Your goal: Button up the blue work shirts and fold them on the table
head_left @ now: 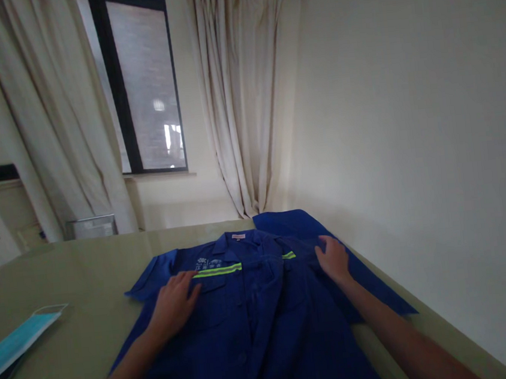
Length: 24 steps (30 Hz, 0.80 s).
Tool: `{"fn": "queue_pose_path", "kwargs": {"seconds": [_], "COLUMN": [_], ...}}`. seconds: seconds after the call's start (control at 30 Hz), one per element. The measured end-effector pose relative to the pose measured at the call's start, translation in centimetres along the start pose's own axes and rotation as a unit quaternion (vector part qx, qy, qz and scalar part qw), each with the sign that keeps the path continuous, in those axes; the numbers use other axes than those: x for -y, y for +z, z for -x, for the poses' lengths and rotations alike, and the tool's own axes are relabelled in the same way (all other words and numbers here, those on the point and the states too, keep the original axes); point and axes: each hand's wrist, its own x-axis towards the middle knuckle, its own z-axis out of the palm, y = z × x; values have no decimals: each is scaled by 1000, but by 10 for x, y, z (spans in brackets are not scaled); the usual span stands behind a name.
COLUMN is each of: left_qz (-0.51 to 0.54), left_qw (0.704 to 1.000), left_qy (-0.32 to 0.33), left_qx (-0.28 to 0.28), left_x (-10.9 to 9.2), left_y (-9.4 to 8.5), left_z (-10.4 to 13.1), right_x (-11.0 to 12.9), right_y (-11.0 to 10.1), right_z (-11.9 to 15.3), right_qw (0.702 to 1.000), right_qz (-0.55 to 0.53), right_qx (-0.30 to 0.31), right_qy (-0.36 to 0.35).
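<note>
A dark blue short-sleeved work shirt (214, 338) lies spread on the table, collar at the far side, with a yellow-green reflective stripe and white print on the chest. My left hand (173, 303) rests on the left chest side near the stripe, fingers apart, holding nothing. Over the shirt's right shoulder area is my right hand (334, 259), its fingers and thumb apart and nothing visibly held. Another blue cloth piece (292, 220) lies beyond and to the right, partly under the shirt.
A light green table (85, 273) carries a blue face mask (18, 344) on a dark object at the left. A wall (419, 136) runs along the right edge. Behind are curtains (243, 94), a window (147, 86) and a chair back (91, 227).
</note>
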Motion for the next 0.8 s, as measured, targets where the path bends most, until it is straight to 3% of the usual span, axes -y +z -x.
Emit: {"fn": "queue_pose_path", "kwargs": {"seconds": [0.1,0.2,0.27,0.33,0.4,0.6,0.73,0.8], "left_qz": [34,34,27,15,5,8,7,6], "left_qw": [995,992,993,993,992,994,995,995], "left_qy": [70,90,86,84,84,72,75,76], "left_qx": [63,77,80,87,92,78,72,69], "left_x": [-41,-52,-50,-46,-45,-50,-52,-53], "left_y": [20,29,30,29,28,27,27,26], "left_z": [9,15,15,14,12,11,10,9], "right_x": [38,83,110,129,138,115,102,107], "right_y": [34,61,68,69,69,73,84,99], "right_z": [44,90,114,129,135,134,124,110], "right_qw": [995,966,917,854,826,934,946,950], "right_qz": [33,38,-50,-113,-126,-60,-40,-98], "right_qx": [60,217,294,328,331,189,236,262], "right_qy": [-71,-135,-264,-389,-438,-297,-220,-141]}}
